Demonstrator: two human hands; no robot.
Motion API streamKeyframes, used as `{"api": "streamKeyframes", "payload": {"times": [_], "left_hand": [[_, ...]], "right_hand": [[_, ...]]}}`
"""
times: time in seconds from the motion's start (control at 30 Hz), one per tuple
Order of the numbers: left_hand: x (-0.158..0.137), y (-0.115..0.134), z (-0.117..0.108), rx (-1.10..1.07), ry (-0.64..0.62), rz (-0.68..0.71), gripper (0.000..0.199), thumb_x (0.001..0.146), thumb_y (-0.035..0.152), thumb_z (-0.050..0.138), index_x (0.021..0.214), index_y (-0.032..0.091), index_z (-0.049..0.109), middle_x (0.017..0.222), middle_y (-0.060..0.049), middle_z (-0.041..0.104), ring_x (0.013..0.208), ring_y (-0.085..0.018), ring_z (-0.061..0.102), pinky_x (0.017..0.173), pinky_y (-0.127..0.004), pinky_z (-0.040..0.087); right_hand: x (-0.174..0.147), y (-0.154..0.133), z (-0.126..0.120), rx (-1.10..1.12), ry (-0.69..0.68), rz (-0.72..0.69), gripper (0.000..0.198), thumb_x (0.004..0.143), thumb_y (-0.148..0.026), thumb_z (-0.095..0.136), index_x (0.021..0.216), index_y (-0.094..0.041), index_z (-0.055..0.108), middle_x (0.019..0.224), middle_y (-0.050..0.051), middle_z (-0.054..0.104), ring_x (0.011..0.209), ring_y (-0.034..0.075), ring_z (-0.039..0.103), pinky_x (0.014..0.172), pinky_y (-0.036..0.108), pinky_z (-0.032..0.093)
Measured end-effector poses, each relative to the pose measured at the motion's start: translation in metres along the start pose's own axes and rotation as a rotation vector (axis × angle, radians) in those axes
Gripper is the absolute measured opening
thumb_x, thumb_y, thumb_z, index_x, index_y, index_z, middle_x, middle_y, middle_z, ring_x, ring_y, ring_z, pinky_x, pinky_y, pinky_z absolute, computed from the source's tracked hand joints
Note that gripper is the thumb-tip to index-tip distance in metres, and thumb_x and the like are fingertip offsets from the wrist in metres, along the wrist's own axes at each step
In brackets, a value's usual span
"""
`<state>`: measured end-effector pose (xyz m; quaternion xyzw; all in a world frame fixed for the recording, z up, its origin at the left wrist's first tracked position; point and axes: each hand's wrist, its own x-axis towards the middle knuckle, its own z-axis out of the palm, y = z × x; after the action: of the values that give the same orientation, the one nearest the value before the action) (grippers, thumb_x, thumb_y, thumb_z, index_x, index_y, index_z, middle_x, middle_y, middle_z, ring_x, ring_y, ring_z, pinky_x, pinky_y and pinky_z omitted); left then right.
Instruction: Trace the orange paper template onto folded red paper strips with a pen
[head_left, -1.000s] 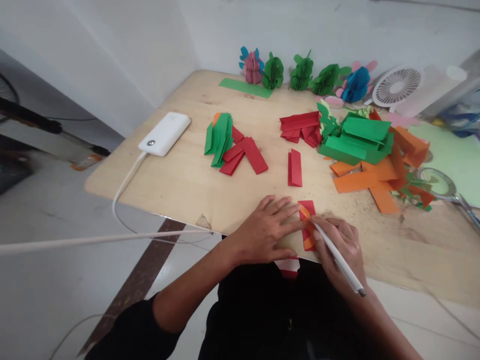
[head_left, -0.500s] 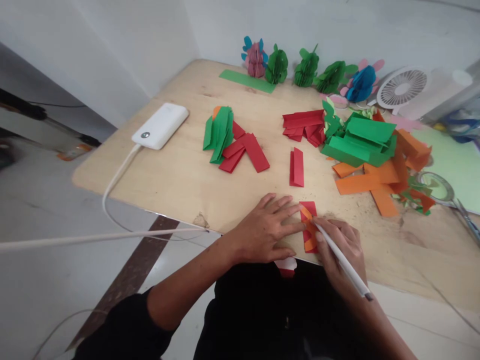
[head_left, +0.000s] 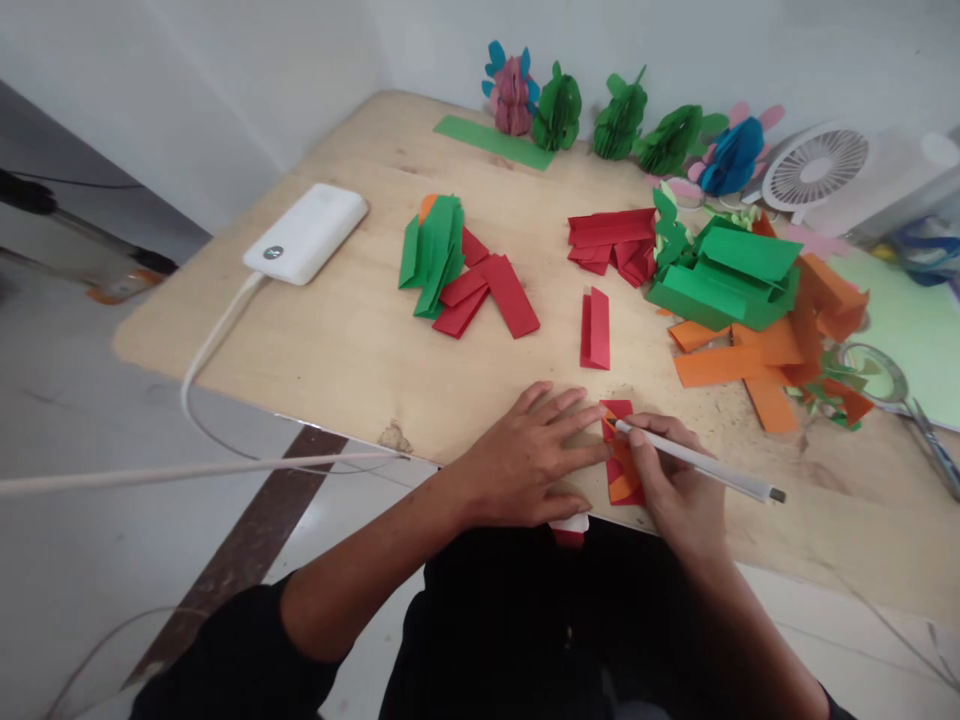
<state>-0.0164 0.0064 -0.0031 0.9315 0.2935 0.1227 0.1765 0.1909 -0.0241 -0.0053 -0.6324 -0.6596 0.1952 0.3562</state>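
Note:
My left hand (head_left: 536,455) lies flat with fingers spread, its fingertips on the left side of a red paper strip (head_left: 616,407) at the table's near edge. On that strip lies an orange paper cutout (head_left: 621,488), partly hidden by my fingers. My right hand (head_left: 679,480) grips a white pen (head_left: 709,463), its tip at the upper part of the orange cutout and its dark end pointing right. A folded red paper strip (head_left: 596,330) rests just beyond my hands. Below my left thumb, a white and red piece (head_left: 570,527) shows at the table edge.
Folded green (head_left: 435,250) and red strips (head_left: 512,295) lie left of centre. To the right are red strips (head_left: 611,230), green folded paper (head_left: 727,285), orange strips (head_left: 769,370) and scissors (head_left: 930,440). A white power bank (head_left: 307,235), paper figures (head_left: 620,120) and a fan (head_left: 816,170) stand farther out.
The pen has swung from pointing down-right to lying flatter toward the right, and its tip has moved up and left along the orange cutout. My left hand stays in place.

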Motion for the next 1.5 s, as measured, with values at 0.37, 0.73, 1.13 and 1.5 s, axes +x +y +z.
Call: {"api": "streamKeyframes", "payload": {"times": [0.37,0.73,1.13,1.5], "left_hand": [[0.0,-0.001,-0.001,-0.017,-0.002,0.001,0.053,0.089,0.05,0.057,0.137,0.028,0.05,0.152,-0.009,0.038,0.142,-0.035,0.027,0.115,-0.058,0.018],[0.0,-0.001,0.001,-0.015,0.005,-0.001,0.054,0.088,0.05,0.058,0.136,0.028,0.05,0.152,-0.009,0.039,0.142,-0.034,0.027,0.116,-0.058,0.017],[-0.001,-0.001,0.002,-0.018,0.013,-0.007,0.055,0.089,0.051,0.057,0.139,0.029,0.048,0.151,-0.01,0.041,0.142,-0.034,0.028,0.115,-0.057,0.017],[0.0,-0.001,0.003,-0.002,0.004,-0.004,0.055,0.088,0.053,0.057,0.137,0.029,0.05,0.151,-0.009,0.04,0.142,-0.034,0.028,0.115,-0.058,0.017]], "right_hand": [[0.002,-0.004,0.0,-0.073,-0.009,-0.06,0.019,0.092,-0.04,0.054,0.095,-0.027,0.068,0.092,0.003,0.073,0.088,0.022,0.065,0.082,0.042,0.049],[0.002,-0.007,0.001,-0.106,0.009,-0.079,0.02,0.092,-0.039,0.054,0.092,-0.025,0.068,0.09,0.004,0.073,0.086,0.022,0.065,0.081,0.042,0.048],[-0.005,-0.007,-0.005,-0.133,0.003,-0.093,0.016,0.092,-0.037,0.054,0.092,-0.025,0.066,0.09,0.003,0.072,0.087,0.021,0.064,0.084,0.041,0.044],[-0.009,-0.008,-0.01,-0.187,0.012,-0.119,0.017,0.093,-0.035,0.053,0.09,-0.024,0.066,0.087,0.003,0.072,0.083,0.02,0.064,0.08,0.039,0.044]]}}
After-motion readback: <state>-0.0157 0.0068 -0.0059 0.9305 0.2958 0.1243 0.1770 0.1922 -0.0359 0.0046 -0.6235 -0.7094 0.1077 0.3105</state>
